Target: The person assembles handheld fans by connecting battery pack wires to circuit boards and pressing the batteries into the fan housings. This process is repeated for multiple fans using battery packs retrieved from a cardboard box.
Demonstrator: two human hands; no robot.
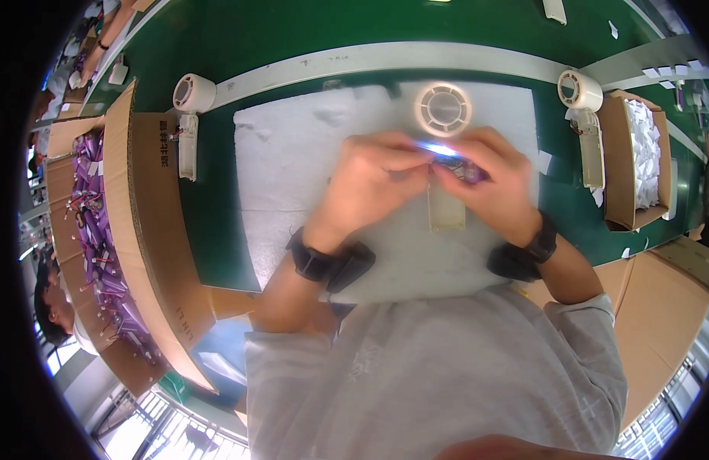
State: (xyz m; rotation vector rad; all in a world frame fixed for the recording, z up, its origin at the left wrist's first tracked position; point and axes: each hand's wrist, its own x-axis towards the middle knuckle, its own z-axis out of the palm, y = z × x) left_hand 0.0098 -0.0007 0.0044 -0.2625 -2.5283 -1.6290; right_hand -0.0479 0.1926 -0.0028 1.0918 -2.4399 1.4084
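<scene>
Over a white foam sheet [293,169], my two hands meet in front of a handheld fan [447,212], whose pale round head shows beyond my fingers and whose handle shows below them. My right hand [492,172] is closed around a purple-wrapped battery [475,173]. Thumb and fingers of my left hand [377,172] pinch together at the same spot; what they grip is too small and too glared to name. A bright bluish-white glare shines between the fingertips and hides details. Dark bands circle both wrists.
A cardboard box [128,230] of purple wired batteries stands at left. At right, a smaller box [619,176] holds white pieces. Two more fans lie by a pale rail [354,61], the left fan [187,146] and the right fan [592,157]. People work at far left.
</scene>
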